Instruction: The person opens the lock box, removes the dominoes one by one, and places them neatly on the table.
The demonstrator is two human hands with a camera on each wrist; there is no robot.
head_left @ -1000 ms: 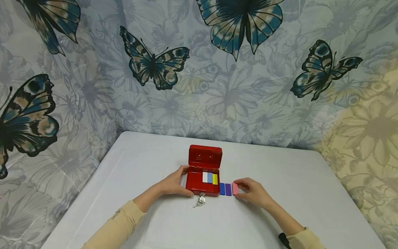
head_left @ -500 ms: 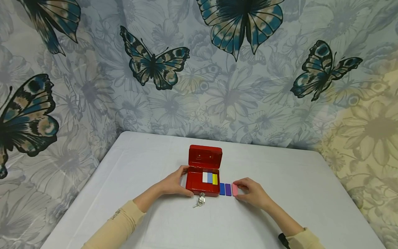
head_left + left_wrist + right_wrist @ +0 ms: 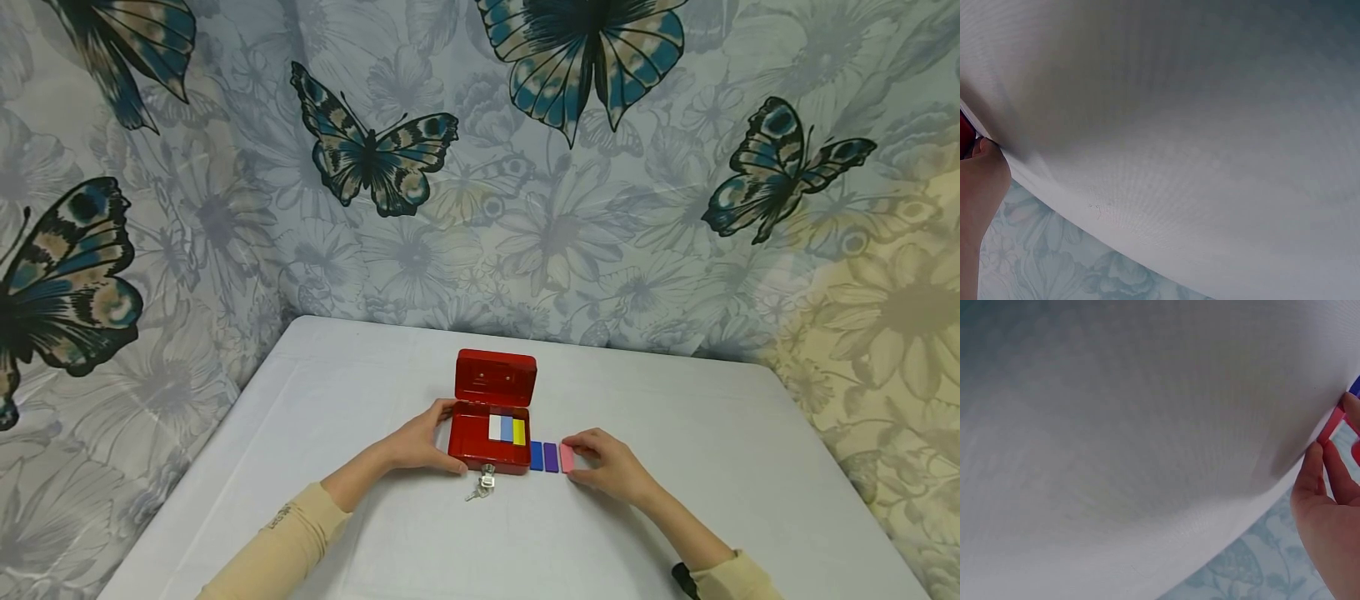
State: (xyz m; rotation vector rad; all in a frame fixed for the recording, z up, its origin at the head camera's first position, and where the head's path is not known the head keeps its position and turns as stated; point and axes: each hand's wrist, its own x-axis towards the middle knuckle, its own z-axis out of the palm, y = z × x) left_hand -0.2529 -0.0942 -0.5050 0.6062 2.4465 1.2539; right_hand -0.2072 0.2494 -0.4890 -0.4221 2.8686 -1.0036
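Observation:
A red metal cash box (image 3: 470, 433) stands on the table, its lid (image 3: 495, 377) raised at the back. My left hand (image 3: 417, 442) grips its left side, thumb at the front corner and fingers at the rear. Inside, at the right, lie a white block (image 3: 494, 427), a light blue block (image 3: 507, 429) and a yellow block (image 3: 519, 432). Right of the box, a blue block (image 3: 536, 456) and a purple block (image 3: 551, 457) lie side by side. Beyond them my right hand (image 3: 613, 465) pinches a pink block (image 3: 567, 457) by its two ends, between thumb and fingers.
A small padlock with keys (image 3: 487, 478) is at the front of the box. White cloth covers the table (image 3: 420, 542). Behind it hangs a butterfly-patterned curtain (image 3: 555, 225). The left wrist view shows mostly tablecloth (image 3: 1179, 156).

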